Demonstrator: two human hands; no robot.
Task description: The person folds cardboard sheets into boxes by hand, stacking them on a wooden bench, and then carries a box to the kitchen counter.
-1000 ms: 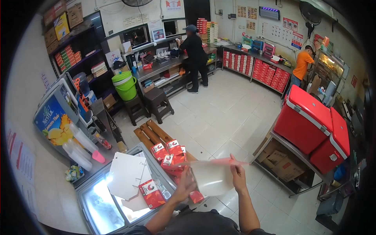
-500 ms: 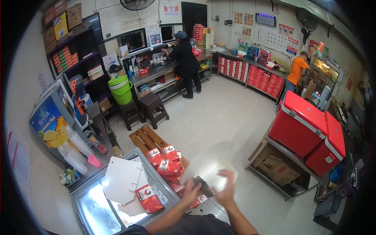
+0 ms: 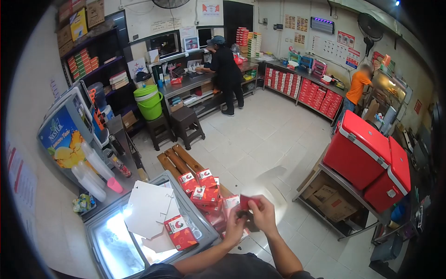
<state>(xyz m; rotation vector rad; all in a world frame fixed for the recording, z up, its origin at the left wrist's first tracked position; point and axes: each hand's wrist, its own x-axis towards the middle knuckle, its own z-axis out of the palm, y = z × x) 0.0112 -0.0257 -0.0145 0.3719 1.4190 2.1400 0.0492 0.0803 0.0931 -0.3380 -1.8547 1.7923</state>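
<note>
Beside the red boxes, the right hand pinched a red piece; the left hand curled close by, its hold unclear; a loosened pinch could have dropped the piece.

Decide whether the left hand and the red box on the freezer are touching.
Apart: the head view shows the grey edge of the freezer plainly between the left hand and the red box.
</note>
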